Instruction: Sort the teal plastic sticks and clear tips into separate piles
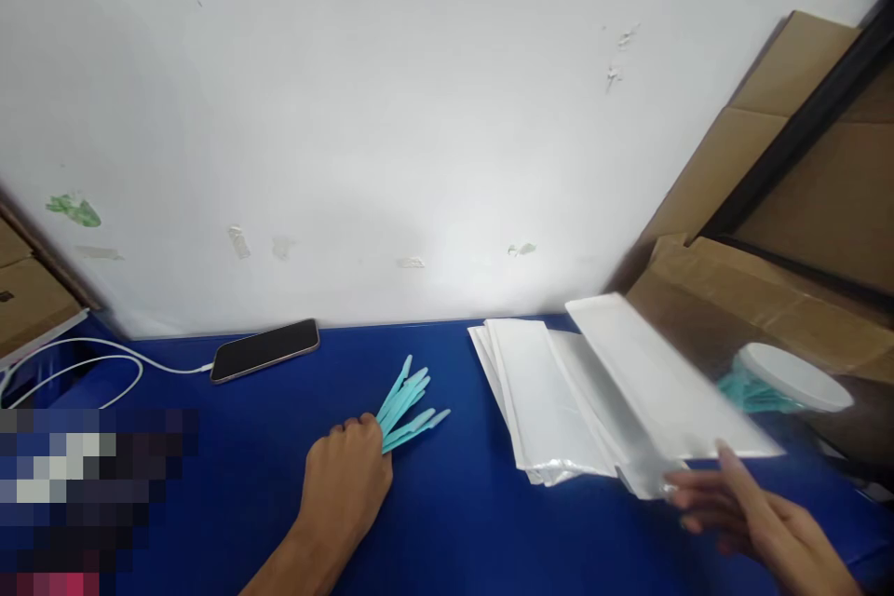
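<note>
My left hand (347, 477) is closed round several light-blue plastic sticks (405, 402), whose tips fan out to the upper right above the blue table (447, 531). To the right, white padded envelopes (541, 391) lie in an overlapping pile. My right hand (751, 512) is at the lower right, its thumb and fingers at the lower edge of a white envelope (670, 372) that is tilted and slightly blurred over the right side of the pile. The fingers look closed on that edge.
A black phone (265, 351) with a white cable (168, 365) lies at the back left. Behind stands a white wall (419, 112). At the right are cardboard (768, 298) and a white-lidded tub (796, 377) with light-blue items. A pixelated patch covers the lower left.
</note>
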`<action>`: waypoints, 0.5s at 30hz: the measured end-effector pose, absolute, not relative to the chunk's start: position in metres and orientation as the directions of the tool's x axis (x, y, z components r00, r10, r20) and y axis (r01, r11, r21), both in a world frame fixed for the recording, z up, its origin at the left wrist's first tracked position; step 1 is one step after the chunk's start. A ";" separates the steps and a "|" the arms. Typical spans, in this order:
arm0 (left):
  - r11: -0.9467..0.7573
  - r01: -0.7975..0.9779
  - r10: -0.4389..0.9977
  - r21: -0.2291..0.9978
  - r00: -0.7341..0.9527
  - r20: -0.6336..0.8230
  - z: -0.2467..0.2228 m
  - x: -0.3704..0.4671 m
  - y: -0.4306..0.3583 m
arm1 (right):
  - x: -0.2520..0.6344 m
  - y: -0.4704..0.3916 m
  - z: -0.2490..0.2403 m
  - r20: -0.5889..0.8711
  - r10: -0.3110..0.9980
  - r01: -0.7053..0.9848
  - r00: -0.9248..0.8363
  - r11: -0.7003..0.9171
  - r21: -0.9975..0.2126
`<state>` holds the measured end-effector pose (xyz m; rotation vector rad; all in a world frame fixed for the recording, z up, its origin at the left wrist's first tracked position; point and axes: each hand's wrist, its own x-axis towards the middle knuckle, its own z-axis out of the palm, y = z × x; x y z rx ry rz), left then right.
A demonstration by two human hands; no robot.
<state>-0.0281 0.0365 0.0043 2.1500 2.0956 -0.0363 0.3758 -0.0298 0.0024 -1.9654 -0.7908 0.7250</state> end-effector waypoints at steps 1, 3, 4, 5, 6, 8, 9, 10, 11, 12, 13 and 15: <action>-0.015 0.998 0.993 0.064 0.022 -0.117 0.004 -0.028 0.037 | 0.371 -0.032 0.001 -0.257 0.773 0.236 0.580 -0.462 -0.855; -0.015 0.999 0.991 0.050 0.022 -0.132 0.004 -0.029 0.039 | 0.364 -0.032 0.001 -0.226 0.799 0.312 0.556 -0.453 -0.835; -0.016 0.999 0.989 0.051 0.023 -0.143 0.004 -0.030 0.040 | 0.361 -0.031 0.001 -0.160 0.805 0.386 0.571 -0.435 -0.814; -0.017 0.998 0.988 0.054 0.025 -0.153 0.004 -0.030 0.041 | 0.359 -0.030 0.000 -0.086 0.805 0.467 0.587 -0.423 -0.777; -0.016 0.998 0.986 0.060 0.026 -0.165 0.005 -0.031 0.042 | 0.358 -0.028 -0.001 -0.007 0.806 0.549 0.592 -0.409 -0.729; -0.018 0.997 0.983 0.078 0.032 -0.183 0.006 -0.032 0.042 | 0.359 -0.025 -0.007 0.151 0.832 0.701 0.534 -0.335 -0.630; -0.015 0.996 0.982 0.089 0.031 -0.188 0.007 -0.032 0.042 | 0.360 -0.024 -0.013 0.224 0.851 0.761 0.475 -0.270 -0.590; -0.009 0.995 0.982 0.103 0.028 -0.186 0.007 -0.033 0.042 | 0.362 -0.023 -0.019 0.285 0.867 0.807 0.408 -0.197 -0.556; -0.002 0.993 0.983 0.119 0.024 -0.180 0.007 -0.034 0.042 | 0.365 -0.023 -0.026 0.322 0.882 0.840 0.344 -0.136 -0.525; 0.005 0.991 0.985 0.137 0.019 -0.170 0.007 -0.034 0.042 | 0.368 -0.023 -0.033 0.339 0.892 0.861 0.300 -0.100 -0.498; 0.010 0.988 0.987 0.153 0.015 -0.158 0.007 -0.035 0.042 | 0.370 -0.023 -0.039 0.341 0.898 0.875 0.278 -0.090 -0.477; 0.002 0.985 0.990 0.172 0.022 -0.138 0.006 -0.035 0.041 | 0.374 -0.025 -0.049 0.321 0.908 0.889 0.269 -0.105 -0.446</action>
